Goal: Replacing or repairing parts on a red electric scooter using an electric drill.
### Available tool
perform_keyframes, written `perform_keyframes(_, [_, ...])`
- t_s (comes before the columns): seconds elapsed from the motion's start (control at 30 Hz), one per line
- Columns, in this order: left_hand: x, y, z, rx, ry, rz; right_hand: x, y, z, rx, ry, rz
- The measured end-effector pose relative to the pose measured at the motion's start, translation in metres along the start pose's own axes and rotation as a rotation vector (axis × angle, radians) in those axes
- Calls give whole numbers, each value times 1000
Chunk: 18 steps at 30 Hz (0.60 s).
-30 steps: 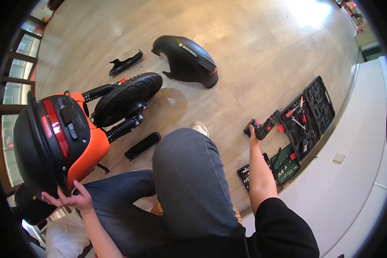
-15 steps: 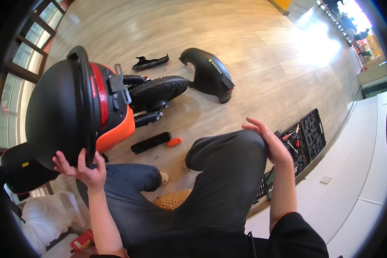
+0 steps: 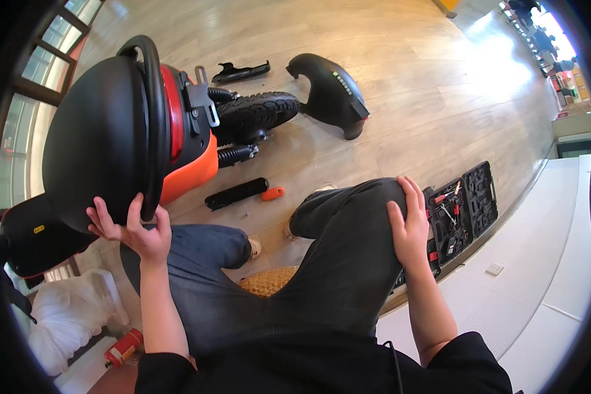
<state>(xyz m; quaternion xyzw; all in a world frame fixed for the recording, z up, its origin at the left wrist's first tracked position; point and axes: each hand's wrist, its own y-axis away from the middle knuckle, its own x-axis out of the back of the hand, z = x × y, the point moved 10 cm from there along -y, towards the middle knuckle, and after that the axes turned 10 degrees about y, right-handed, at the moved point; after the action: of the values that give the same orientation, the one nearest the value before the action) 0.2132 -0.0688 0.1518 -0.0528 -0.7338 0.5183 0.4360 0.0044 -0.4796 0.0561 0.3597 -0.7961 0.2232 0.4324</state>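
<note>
The left hand (image 3: 143, 238) has its fingers spread against the lower edge of a rounded black seat (image 3: 95, 134) and its curved grab rail (image 3: 153, 118); whether it grips is unclear. The seat is at the left on an orange-and-black scooter (image 3: 192, 172), above the floor (image 3: 400, 85), with the rear wheel (image 3: 259, 111) pointing rightward between shock absorbers. The right hand (image 3: 412, 238) lies loose, free of any object, on the right knee. Beyond the wheel is a curved black fender (image 3: 331, 95); nearer, a long black cover (image 3: 236, 193) lies beside a small orange piece (image 3: 273, 194). An open toolbox (image 3: 454, 220) is past the right knee.
</note>
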Motion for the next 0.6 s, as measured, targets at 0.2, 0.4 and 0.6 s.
perform_keyframes(0.2, [-8, -1, 2, 23, 42, 36, -4, 30, -34, 147, 373, 20])
perform_keyframes(0.4, [3, -5, -1, 43, 48, 43, -21, -5, -32, 226, 547, -430])
perform_keyframes(0.6, [53, 19, -21, -60, 88, -297, -136, -228, -24, 226, -15, -761])
